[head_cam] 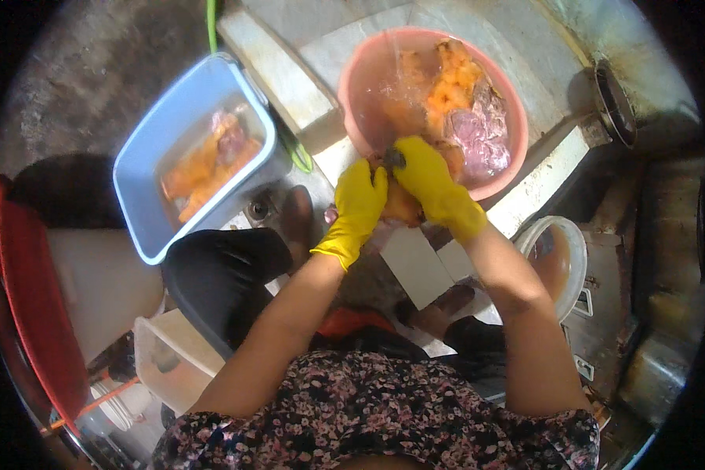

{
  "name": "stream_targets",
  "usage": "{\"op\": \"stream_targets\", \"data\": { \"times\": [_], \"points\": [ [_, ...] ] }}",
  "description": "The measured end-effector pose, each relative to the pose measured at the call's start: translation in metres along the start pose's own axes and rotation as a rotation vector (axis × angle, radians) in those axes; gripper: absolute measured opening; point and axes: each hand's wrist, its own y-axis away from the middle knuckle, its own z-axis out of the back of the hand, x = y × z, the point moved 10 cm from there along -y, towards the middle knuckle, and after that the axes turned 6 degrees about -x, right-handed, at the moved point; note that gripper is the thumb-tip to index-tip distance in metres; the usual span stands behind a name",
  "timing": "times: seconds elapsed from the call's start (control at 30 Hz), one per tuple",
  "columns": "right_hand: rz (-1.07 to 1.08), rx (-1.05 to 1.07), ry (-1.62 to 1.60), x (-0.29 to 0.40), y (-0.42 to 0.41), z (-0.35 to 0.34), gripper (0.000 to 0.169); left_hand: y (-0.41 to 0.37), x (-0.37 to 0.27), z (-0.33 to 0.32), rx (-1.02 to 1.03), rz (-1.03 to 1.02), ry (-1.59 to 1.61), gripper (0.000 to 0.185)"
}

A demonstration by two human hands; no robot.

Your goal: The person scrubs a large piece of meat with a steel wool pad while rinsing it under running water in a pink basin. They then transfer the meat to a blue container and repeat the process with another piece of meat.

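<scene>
Both my hands wear yellow rubber gloves at the near rim of a round pink basin. My left hand grips the edge of an orange-brown piece of meat that hangs below the rim. My right hand is closed on a small dark object, perhaps a scrubber, pressed at the top of that piece. Its exact kind is hidden by the fingers. Cloudy water fills the basin, with orange and pinkish pieces of meat in it. More such pieces lie in water in a blue rectangular tub at the left.
A green hose runs behind the blue tub. To the right stands a translucent bucket with brownish liquid. A round metal pan or lid leans at the upper right. At the lower left are a whitish plastic container and a red rim.
</scene>
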Motion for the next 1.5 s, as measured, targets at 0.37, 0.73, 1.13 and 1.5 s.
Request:
{"op": "stream_targets", "data": {
  "times": [0.37,0.73,1.13,1.5],
  "points": [
    [-0.108,-0.226,0.371,0.002,-0.024,0.065,0.026,-0.001,0.016,-0.008,0.122,0.07,0.149,0.03],
    [-0.237,-0.459,0.365,-0.016,0.076,0.12,0.029,0.043,-0.061,-0.014,0.636,0.873,1.233,0.041],
    [-0.218,-0.575,0.104,0.001,0.077,0.116,0.03,0.002,-0.115,-0.005,0.549,0.426,0.927,0.04],
    [-0.49,-0.227,-0.357,-0.015,0.001,0.038,0.041,-0.065,-0.183,0.019,0.513,-0.145,-0.276,0.032]
  ]
}}
